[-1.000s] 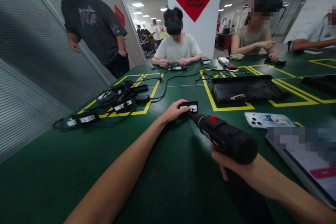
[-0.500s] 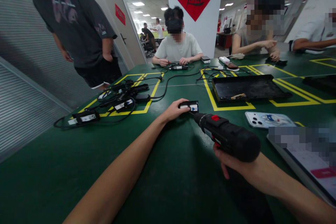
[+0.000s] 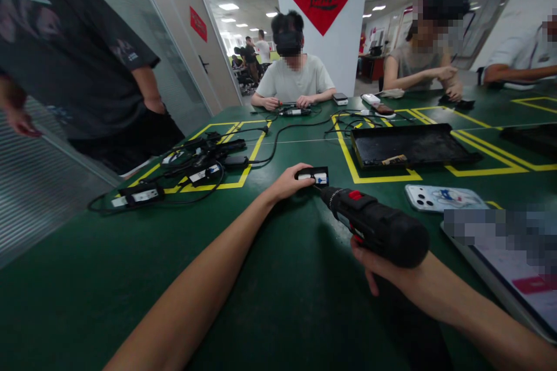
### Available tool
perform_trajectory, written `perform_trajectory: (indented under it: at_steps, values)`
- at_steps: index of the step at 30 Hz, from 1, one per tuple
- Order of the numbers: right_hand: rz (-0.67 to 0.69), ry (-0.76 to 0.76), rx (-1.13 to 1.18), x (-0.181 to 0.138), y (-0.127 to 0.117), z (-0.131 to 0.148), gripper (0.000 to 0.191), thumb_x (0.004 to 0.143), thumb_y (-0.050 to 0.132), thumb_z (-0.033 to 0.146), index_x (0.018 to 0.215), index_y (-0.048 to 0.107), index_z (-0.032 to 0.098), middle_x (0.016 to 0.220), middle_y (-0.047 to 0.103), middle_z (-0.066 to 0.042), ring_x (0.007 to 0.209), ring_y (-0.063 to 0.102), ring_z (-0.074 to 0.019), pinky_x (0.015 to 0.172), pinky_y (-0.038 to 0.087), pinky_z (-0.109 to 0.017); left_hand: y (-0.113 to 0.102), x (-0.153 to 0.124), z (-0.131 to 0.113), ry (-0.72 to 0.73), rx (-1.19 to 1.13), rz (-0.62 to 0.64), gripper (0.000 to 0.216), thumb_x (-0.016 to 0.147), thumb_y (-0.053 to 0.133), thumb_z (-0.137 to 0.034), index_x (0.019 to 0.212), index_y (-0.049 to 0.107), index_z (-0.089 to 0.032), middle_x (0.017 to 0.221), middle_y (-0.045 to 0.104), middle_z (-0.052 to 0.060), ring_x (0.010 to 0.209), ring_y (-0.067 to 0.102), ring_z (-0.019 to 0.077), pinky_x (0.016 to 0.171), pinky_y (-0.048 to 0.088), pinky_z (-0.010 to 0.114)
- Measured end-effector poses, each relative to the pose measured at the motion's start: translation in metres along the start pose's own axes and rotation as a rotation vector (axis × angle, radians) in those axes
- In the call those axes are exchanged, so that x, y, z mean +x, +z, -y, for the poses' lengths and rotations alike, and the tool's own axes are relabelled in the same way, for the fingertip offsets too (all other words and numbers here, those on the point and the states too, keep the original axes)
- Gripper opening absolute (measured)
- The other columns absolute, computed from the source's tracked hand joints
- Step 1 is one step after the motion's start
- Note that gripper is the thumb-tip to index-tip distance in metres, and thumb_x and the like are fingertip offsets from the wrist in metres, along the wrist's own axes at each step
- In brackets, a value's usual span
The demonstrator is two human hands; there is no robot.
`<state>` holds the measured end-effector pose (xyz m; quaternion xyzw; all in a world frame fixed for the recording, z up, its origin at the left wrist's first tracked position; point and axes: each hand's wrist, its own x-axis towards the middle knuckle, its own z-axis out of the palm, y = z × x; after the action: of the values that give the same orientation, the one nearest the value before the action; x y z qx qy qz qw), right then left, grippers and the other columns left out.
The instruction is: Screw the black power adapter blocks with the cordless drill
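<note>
my left hand (image 3: pixel 290 181) grasps small black rectangular case with white-and-blue insert (image 3: pixel 321 177), twelve o'clock | my right hand (image 3: pixel 387 271) clenches black-and-red pistol-shaped power drill (image 3: pixel 376 221), case's five o'clock | bit (image 3: pixel 317 188) at case's six o'clock edge

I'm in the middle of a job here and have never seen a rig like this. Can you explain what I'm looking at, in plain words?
There is no machine arm here: each grip is a person's bare hand. The view comes from a camera worn on that person's head, looking forward and down.

The left grip holds a small black box with white parts. The right grip holds a power drill. Its tip is at the box's near edge; whether it touches is too small to tell.

On the green table, a pile of black cables and small devices lies to the left. To the right are a black tray and, nearer, a phone. Other people sit across the table.
</note>
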<state>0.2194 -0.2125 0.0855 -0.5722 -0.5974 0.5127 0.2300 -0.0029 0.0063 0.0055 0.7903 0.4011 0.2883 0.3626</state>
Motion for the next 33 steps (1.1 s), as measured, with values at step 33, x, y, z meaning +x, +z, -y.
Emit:
perform_trajectory:
  at_steps: [33]
  values:
    - [0.030, -0.008, -0.008, -0.001, -0.003, 0.000, 0.021, 0.085, 0.050, 0.039, 0.079, 0.055, 0.019, 0.061, 0.059, 0.001, 0.064, 0.056, -0.0165, 0.074, 0.042, -0.037, -0.002, -0.002, -0.001, -0.002, -0.015, 0.020, 0.053, 0.072, 0.060, -0.048, 0.114, 0.052, -0.016, 0.108, 0.060, 0.006, 0.095, 0.057, 0.0195, 0.085, 0.045, 0.032]
